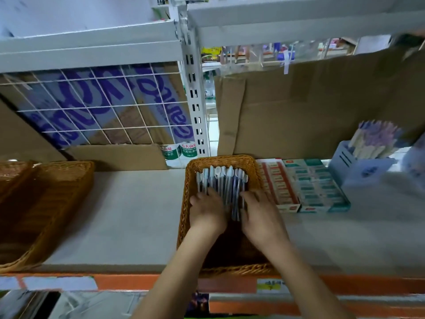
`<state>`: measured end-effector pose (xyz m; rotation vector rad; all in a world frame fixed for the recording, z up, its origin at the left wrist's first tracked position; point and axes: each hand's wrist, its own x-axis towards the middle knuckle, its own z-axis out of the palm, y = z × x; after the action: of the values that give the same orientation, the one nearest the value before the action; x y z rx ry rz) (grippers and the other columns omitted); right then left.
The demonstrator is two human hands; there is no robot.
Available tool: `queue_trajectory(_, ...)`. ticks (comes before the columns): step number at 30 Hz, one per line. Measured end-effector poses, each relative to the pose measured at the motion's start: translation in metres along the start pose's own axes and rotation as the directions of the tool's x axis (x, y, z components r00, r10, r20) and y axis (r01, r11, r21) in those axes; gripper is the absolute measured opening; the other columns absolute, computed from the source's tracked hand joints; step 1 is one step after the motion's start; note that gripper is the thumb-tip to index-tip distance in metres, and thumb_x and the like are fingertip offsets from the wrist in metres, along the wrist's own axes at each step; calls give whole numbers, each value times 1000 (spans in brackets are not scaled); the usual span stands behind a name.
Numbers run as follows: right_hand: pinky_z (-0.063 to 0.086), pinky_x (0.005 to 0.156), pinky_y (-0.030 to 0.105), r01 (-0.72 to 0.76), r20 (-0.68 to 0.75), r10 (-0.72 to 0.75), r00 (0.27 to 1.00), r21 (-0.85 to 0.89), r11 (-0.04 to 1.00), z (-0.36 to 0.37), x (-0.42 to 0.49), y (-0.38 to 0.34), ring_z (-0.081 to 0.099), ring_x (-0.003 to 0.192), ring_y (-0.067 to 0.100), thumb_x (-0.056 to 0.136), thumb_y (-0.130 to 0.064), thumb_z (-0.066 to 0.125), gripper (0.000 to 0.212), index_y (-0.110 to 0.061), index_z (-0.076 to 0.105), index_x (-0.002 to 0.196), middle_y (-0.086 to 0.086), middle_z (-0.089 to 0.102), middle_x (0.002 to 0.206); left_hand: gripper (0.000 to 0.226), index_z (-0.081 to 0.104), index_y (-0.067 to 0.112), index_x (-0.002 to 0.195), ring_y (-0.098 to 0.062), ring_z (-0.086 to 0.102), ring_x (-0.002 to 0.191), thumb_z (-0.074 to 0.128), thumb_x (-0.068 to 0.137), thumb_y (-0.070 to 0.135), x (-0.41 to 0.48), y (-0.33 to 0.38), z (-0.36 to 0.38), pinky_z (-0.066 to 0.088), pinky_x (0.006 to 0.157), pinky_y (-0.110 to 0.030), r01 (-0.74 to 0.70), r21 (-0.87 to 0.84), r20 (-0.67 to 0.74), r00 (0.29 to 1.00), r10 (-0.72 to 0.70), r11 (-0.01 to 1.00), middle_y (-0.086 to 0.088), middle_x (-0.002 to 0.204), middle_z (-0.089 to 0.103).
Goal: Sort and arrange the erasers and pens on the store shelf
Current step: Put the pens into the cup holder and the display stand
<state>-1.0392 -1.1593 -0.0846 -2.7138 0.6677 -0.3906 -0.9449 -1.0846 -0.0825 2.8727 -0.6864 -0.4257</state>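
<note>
Pens (222, 185) are lying side by side, caps toward the back, in the middle wicker basket (220, 158) on the shelf (128, 215), well apart from the other wicker basket (69, 164) sitting at the far left. The left hand (207, 212) is bending its fingers down onto the left of the row; whether it is gripping or only pressing I cannot tell. The right hand (261, 215) is laying fairly straight fingers across the right of the row, pressing rather than clasping. Judging by this, the hands are squaring up the bundle: they should be squeezing inward evenly and nudging the ends level, since a few pens between them are sticking out nearer than the rest. Just beside the basket on the right, the eraser boxes (305, 187) are sitting in tidy rows, so the right wrist should be keeping clear of them
</note>
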Motion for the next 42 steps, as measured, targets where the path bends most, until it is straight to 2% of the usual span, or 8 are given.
queue_trajectory(7,51,69,34,105,50,-97,994,-184,977,18,6,-1,60,69,23,46,-12,78,33,-17,64,75,0,62,69,53,11,0,146,-38,43,119,32,101,21,31,19,9,45,92,-38,118,73,-82,990,-112,990,-26,134,37)
queue_trajectory(10,49,73,32,127,11,-127,992,-175,976,22,6,2,59,69,20,50,-14,78,30,-20,65,76,-3,61,69,66,10,-5,144,-34,48,121,45,99,29,33,10,9,45,93,-34,89,1,-61,994,-89,996,-24,137,38)
queue_trajectory(20,44,82,29,95,33,-91,995,-159,983,21,10,1,61,84,18,70,-16,68,21,-22,64,89,-4,63,84,40,31,1,135,-32,56,113,39,100,20,23,3,-11,45,88,-34,15,-199,-127,991,-41,980,-16,128,52)
queue_trajectory(23,35,92,29,101,35,-99,994,-58,993,17,12,3,54,105,19,89,-20,50,27,-21,59,116,-3,61,109,35,37,6,125,-33,58,111,43,99,29,16,3,-21,45,84,-36,41,-316,-134,987,-87,948,-15,123,57)
queue_trajectory(26,43,78,28,82,-83,-65,994,208,975,9,15,0,60,93,17,92,-16,52,23,-19,65,111,0,66,101,33,40,8,117,-34,59,103,46,97,33,5,-1,-25,43,77,-34,-19,-477,-172,982,-72,879,-15,114,60)
queue_trajectory(33,54,78,45,-104,4,191,982,849,517,3,23,-13,67,83,18,95,-34,51,21,-23,69,94,-1,72,86,16,49,14,97,-10,55,56,52,95,29,-20,6,-21,38,43,-18,-273,-748,-327,945,23,605,3,72,56)
queue_trajectory(37,55,75,27,-95,-14,291,957,930,356,-18,18,-7,69,84,12,94,-14,55,18,-22,71,94,-2,74,87,15,54,21,103,-8,62,68,48,96,33,-26,23,-13,54,64,-39,-352,-778,-323,934,150,519,2,80,64)
queue_trajectory(42,57,80,43,-99,-25,371,928,946,310,-46,9,34,70,88,22,90,-6,58,21,-20,70,99,5,74,93,11,62,21,102,-15,67,88,53,94,21,-28,60,-9,55,78,-36,-322,-883,-266,943,200,343,0,91,70)
